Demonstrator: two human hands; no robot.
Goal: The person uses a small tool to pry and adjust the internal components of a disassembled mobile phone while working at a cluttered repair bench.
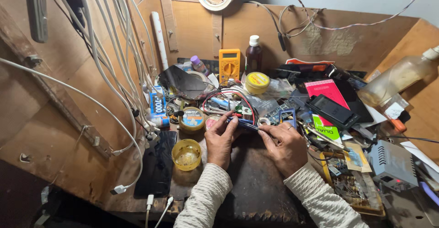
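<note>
My left hand (220,139) and my right hand (286,146) meet over the dark work mat (256,187) in the middle of the bench. Between their fingertips they hold a slim blue tool (244,125), lying roughly level. The left fingers pinch its left end, the right fingers pinch its right end. Both sleeves are cream ribbed knit. Just beyond the fingers lie red and black wires (228,95) and a small roll of tape (264,121).
A yellow multimeter (229,65) and a brown bottle (253,54) stand at the back. A black phone (157,164) and a yellow cup (186,154) lie to the left. White cables (114,63) hang down the left wall. A grey power unit (392,163) sits at the right.
</note>
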